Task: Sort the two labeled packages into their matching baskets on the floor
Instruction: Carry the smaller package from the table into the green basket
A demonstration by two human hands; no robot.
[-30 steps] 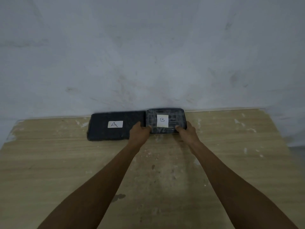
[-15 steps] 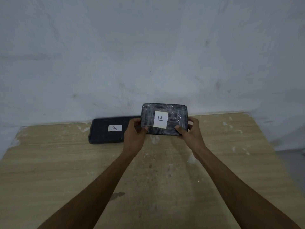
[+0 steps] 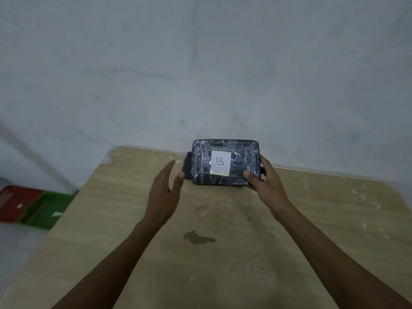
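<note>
Right hand (image 3: 267,186) grips the dark plastic-wrapped package (image 3: 225,162) by its right end, thumb on top — held above the table's (image 3: 312,219) far edge. White label (image 3: 220,162) reads "B". Left hand (image 3: 163,192) open, fingers spread, just beside the package, not touching. Red basket (image 3: 15,202) and green basket (image 3: 48,208) sit on the floor at left.

Right hand (image 3: 265,186) gripping, thumb on top; left hand (image 3: 165,190) flat-palmed, fingers (image 3: 169,170) spread free.

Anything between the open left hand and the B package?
In the head view, only a narrow gap separates the left hand from the B package; a dark sliver shows behind it, unidentifiable.
</note>
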